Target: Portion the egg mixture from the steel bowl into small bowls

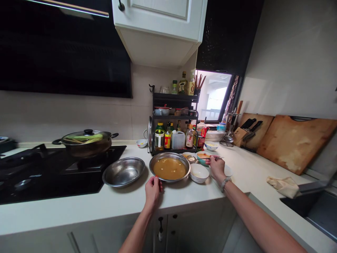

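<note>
Head cam view: the left hand (152, 188) is at the near rim of a steel bowl (168, 154) in the middle of the counter (184, 198). Its fingers are narrow and curled against the edge, but I can't tell if it's really gripping or just steadying. The right hand (217, 167) is closed on a thin utensil (205, 158), could be a spoon or chopsticks, too small to say. The tip reaches left over a teal bowl (203, 157) with something orange in it, just to the right of and behind the steel bowl.

Progress, as I read it: the steel bowl already has a brownish liquid with a few pale bits in it, so the mix looks well underway. The white bowl (199, 173) touching its right side looks emptied. The 2nd steel bowl (123, 171) to the left shows bare metal inside. On the stove (52, 175) at far left, the lidded wok (85, 140) sits covered, with greens visible under the glass. The bottle rack (173, 123) stands behind it all.
</note>
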`<act>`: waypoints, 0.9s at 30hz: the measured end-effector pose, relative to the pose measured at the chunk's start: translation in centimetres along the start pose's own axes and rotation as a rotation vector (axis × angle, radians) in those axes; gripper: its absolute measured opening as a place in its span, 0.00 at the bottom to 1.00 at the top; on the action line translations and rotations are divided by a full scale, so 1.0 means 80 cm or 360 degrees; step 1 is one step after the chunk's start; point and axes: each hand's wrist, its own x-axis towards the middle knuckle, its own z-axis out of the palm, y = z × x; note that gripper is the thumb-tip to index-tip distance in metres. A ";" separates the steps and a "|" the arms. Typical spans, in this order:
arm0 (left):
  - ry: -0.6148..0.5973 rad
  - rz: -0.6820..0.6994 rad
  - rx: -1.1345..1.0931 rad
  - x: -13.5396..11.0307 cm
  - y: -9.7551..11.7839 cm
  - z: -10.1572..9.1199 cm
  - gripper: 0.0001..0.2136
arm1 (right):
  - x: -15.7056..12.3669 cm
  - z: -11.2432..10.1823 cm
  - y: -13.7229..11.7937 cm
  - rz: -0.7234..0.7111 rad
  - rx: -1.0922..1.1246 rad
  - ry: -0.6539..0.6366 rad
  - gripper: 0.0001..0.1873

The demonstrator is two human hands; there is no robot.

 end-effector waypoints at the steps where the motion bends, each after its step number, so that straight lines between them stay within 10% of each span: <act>1: 0.0002 0.0003 0.0006 0.000 0.000 0.000 0.19 | 0.001 -0.001 0.001 -0.0005 0.0011 -0.0003 0.06; 27: 0.0000 0.0007 -0.0005 0.002 -0.001 0.001 0.19 | -0.027 -0.005 -0.043 -0.0103 0.0085 -0.0190 0.11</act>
